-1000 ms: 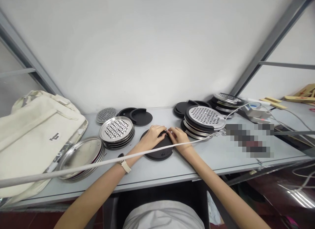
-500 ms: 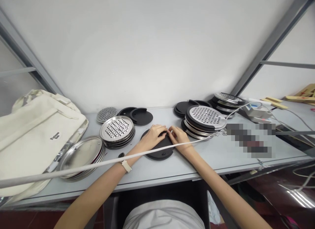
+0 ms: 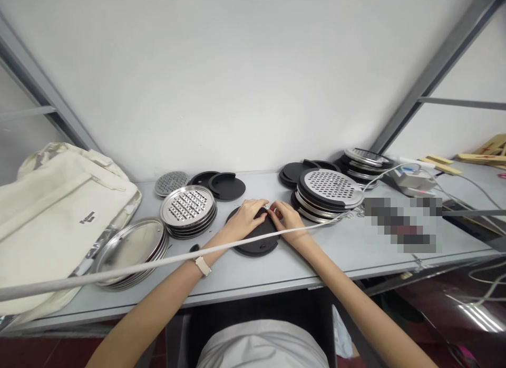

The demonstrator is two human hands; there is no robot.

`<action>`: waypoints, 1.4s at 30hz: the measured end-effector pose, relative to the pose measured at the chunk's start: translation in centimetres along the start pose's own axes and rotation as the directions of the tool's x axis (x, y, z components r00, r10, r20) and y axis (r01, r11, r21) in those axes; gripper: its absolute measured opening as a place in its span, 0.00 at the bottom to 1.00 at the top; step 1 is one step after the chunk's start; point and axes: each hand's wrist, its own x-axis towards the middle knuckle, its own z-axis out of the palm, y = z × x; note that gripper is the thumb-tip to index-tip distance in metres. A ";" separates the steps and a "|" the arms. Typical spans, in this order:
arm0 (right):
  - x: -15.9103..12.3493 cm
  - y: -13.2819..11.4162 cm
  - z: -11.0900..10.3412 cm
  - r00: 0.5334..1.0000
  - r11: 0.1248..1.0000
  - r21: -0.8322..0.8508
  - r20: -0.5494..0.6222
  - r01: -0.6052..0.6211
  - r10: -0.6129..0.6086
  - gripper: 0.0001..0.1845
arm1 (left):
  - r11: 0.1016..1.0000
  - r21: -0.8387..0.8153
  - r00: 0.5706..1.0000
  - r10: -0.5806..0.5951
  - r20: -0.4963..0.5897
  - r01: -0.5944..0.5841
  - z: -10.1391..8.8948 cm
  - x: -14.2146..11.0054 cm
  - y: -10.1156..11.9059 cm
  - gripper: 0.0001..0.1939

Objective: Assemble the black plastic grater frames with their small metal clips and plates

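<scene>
A black round disc (image 3: 259, 245) lies flat on the table in front of me, partly covered by both hands. My left hand (image 3: 248, 215) rests over its upper left part, thumb and fingers pinched toward the middle. Opposite it, my right hand (image 3: 288, 219) has its fingertips closed at the disc's upper right edge. Between the two sets of fingertips shows a small shiny metal piece (image 3: 268, 206), too small to make out fully. A white cable (image 3: 221, 248) runs across the view in front of the disc.
Metal grater plates (image 3: 187, 207) and plain metal plates (image 3: 130, 247) are stacked at left, beside a cream canvas bag (image 3: 51, 215). Black discs (image 3: 227, 186) lie behind. At right stand black-rimmed graters (image 3: 330, 189), with small rings (image 3: 350, 215) near them and a white box (image 3: 413, 182) beyond.
The fingertips have shifted slightly at the disc's upper edge, and the small metal piece between them sits a little higher. The disc and stacks stay in place.
</scene>
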 end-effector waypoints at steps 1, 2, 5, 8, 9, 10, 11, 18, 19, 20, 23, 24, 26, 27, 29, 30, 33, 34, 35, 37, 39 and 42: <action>0.0 0.0 0.0 1.000 1.000 0.001 0.000 -0.002 0.002 0.07 | 1.000 -0.002 1.000 -0.004 0.001 0.004 0.0 0.0 0.0 0.14; 0.0 0.0 0.1 1.000 1.000 0.000 0.000 -0.006 0.006 0.06 | 1.000 -0.004 1.000 -0.009 0.001 0.009 0.0 0.0 -0.1 0.13; 0.0 -0.1 0.2 1.000 1.000 -0.003 0.002 -0.013 0.013 0.06 | 1.000 -0.019 1.000 -0.025 -0.001 0.025 0.0 0.0 -0.1 0.13; 0.1 -0.1 0.1 1.000 1.000 -0.006 0.008 -0.007 0.007 0.07 | 0.999 -0.046 1.000 -0.030 0.002 0.030 -0.2 0.1 0.1 0.13; 0.1 -0.1 0.1 1.000 1.000 -0.007 0.013 -0.006 0.006 0.07 | 0.998 -0.055 1.000 -0.031 0.005 0.031 -0.2 0.1 0.1 0.13; 0.1 -0.1 0.1 1.000 1.000 -0.007 0.017 -0.004 0.005 0.07 | 0.997 -0.063 0.999 -0.034 0.007 0.034 -0.2 0.1 0.1 0.14; 0.1 -0.1 0.1 1.000 1.000 -0.007 0.018 -0.001 0.001 0.08 | 0.997 -0.070 0.999 -0.037 0.009 0.038 -0.2 0.1 0.1 0.14; 0.2 -0.1 0.3 1.000 1.000 -0.009 -0.010 0.014 -0.015 0.08 | 0.993 -0.098 0.998 -0.057 0.011 0.058 -0.2 0.2 0.1 0.13; 0.2 -0.1 0.4 1.000 1.000 -0.009 -0.012 0.012 -0.012 0.08 | 0.993 -0.100 0.998 -0.060 0.010 0.061 -0.3 0.2 0.1 0.13; 0.2 -0.1 0.4 1.000 1.000 -0.011 -0.014 0.011 -0.011 0.08 | 0.993 -0.103 0.998 -0.063 0.009 0.063 -0.3 0.2 0.1 0.14; 0.2 -0.2 0.3 1.000 1.000 -0.023 -0.018 0.019 -0.019 0.08 | 0.992 -0.110 0.998 -0.062 0.007 0.063 -0.4 0.2 0.2 0.13; 0.2 -0.2 0.2 1.000 0.999 -0.025 -0.018 0.023 -0.023 0.08 | 0.992 -0.111 0.998 -0.061 0.006 0.061 -0.4 0.2 0.2 0.13; 0.3 -0.2 0.2 0.999 0.999 -0.027 -0.014 0.034 -0.034 0.08 | 0.992 -0.107 0.998 -0.060 0.002 0.060 -0.4 0.2 0.3 0.13; 0.3 -0.2 0.2 0.999 0.999 -0.028 -0.012 0.036 -0.036 0.09 | 0.993 -0.104 0.998 -0.059 -0.001 0.059 -0.4 0.2 0.2 0.13; 0.4 -0.2 0.2 0.999 0.999 -0.028 -0.011 0.036 -0.037 0.09 | 0.994 -0.094 0.999 -0.053 -0.001 0.052 -0.4 0.2 0.2 0.12; 0.4 -0.2 0.2 0.999 0.999 -0.028 -0.011 0.036 -0.036 0.09 | 0.995 -0.087 0.999 -0.047 0.000 0.047 -0.3 0.2 0.2 0.13; 0.4 -0.2 0.2 0.999 0.999 -0.027 -0.009 0.037 -0.037 0.08 | 0.997 -0.074 1.000 -0.022 0.006 0.022 -0.3 0.3 0.1 0.12; 0.4 -0.2 0.2 0.999 0.999 -0.027 -0.007 0.038 -0.039 0.08 | 0.997 -0.074 1.000 -0.016 0.007 0.017 -0.3 0.3 0.1 0.12; 0.4 -0.3 0.2 0.999 0.999 -0.029 -0.008 0.039 -0.040 0.08 | 0.997 -0.076 1.000 -0.012 0.011 0.013 -0.4 0.3 0.1 0.12; 0.4 -0.2 0.2 0.999 0.999 -0.034 -0.008 0.042 -0.043 0.08 | 0.997 -0.081 1.000 -0.004 0.028 0.006 -0.5 0.3 0.2 0.11; 0.5 -0.2 0.2 0.999 0.998 -0.040 -0.006 0.045 -0.045 0.08 | 0.996 -0.087 0.999 0.002 0.045 0.002 -0.6 0.4 0.2 0.10; 0.4 -0.2 0.3 0.999 0.998 -0.039 -0.001 0.044 -0.044 0.08 | 0.995 -0.098 0.999 0.004 0.049 0.001 -0.6 0.5 0.3 0.08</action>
